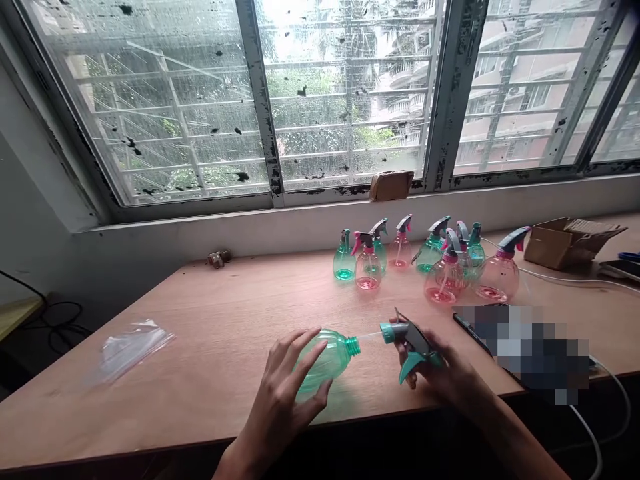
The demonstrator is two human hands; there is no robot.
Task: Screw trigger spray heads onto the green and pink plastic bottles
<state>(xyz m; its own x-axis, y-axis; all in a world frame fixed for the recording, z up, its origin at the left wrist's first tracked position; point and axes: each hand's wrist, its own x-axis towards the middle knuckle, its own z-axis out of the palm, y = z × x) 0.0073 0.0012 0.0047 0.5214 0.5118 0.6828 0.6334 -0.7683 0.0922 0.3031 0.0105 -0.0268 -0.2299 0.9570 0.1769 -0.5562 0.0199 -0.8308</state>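
Note:
My left hand [295, 377] is wrapped round a clear green bottle [333, 357], which lies tilted on its side with its threaded neck pointing right. In my right hand [440, 363] is a grey and green spray head [413, 340], its collar facing the bottle. A thin clear tube runs from the collar toward the bottle's neck, and its end seems to be inside the neck. Collar and neck are apart. Part of the bottle is hidden behind my left fingers.
Several green and pink spray bottles [367, 270] stand at the back of the wooden table [210, 360]. A clear plastic bag [133, 347] lies at left. A blurred dark flat object [520, 347] with a white cable is at right. Behind it sits an open cardboard box [557, 243].

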